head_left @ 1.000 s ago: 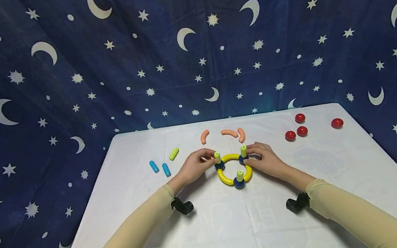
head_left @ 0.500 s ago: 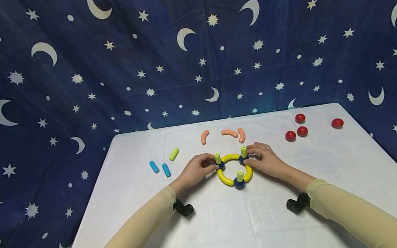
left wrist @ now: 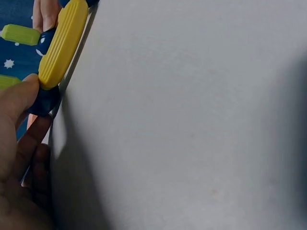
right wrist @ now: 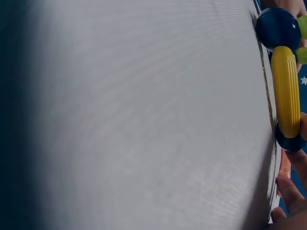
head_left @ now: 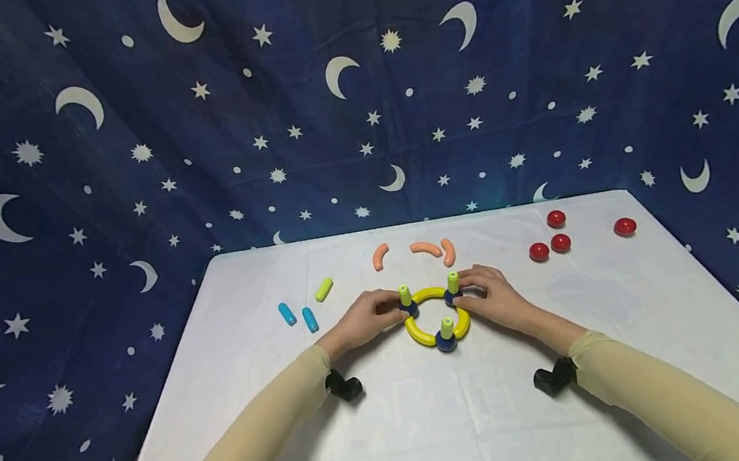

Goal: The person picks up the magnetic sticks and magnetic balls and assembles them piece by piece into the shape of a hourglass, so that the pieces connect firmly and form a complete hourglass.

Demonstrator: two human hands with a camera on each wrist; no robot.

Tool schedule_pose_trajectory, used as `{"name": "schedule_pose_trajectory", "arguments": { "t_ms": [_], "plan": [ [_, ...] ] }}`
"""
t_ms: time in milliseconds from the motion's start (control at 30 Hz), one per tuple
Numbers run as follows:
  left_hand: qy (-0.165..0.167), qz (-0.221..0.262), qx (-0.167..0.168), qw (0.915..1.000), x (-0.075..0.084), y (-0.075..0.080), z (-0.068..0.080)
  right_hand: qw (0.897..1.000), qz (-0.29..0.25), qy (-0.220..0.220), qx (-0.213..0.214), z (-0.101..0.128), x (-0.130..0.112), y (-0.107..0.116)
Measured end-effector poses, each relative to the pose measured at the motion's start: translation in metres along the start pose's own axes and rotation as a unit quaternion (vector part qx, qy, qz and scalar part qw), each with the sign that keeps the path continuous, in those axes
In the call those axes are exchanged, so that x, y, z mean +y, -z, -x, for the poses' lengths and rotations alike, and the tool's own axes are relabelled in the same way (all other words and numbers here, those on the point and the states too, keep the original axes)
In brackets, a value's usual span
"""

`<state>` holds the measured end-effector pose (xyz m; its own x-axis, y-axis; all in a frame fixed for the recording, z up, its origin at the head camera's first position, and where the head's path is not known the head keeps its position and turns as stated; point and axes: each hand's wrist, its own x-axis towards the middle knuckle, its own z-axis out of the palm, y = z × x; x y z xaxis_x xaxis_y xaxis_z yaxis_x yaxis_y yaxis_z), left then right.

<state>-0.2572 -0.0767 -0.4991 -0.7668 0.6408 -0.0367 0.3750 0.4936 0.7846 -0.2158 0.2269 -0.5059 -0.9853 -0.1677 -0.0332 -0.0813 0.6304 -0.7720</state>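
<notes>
Left hand (head_left: 363, 319) pinches the left blue knob (head_left: 409, 308) and right hand (head_left: 497, 298) pinches the right blue knob (head_left: 451, 296) of the yellow ring (head_left: 423, 331) mid-table (head_left: 435, 422), seemingly steadying it flat from both sides.
</notes>
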Motion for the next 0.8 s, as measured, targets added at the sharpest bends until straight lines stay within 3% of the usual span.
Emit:
{"name": "schedule_pose_trajectory", "arguments": {
  "t_ms": [333,533,667,800],
  "plan": [
    [0.02,0.006,0.001,0.9998,0.001,0.002,0.003,1.0,0.0,0.012,0.001,-0.002,0.002,-0.001],
    [0.031,0.019,-0.008,0.9993,0.0,0.002,0.003,0.999,-0.05,0.016,-0.001,0.002,0.002,0.005],
    [0.035,0.016,-0.008,0.9992,0.0,0.002,0.002,0.996,-0.078,0.013,0.028,0.014,0.003,0.019],
    [0.034,0.015,-0.007,0.9993,0.0,0.002,0.002,0.99,-0.091,0.045,0.099,0.026,0.008,0.047]
  ]
}}
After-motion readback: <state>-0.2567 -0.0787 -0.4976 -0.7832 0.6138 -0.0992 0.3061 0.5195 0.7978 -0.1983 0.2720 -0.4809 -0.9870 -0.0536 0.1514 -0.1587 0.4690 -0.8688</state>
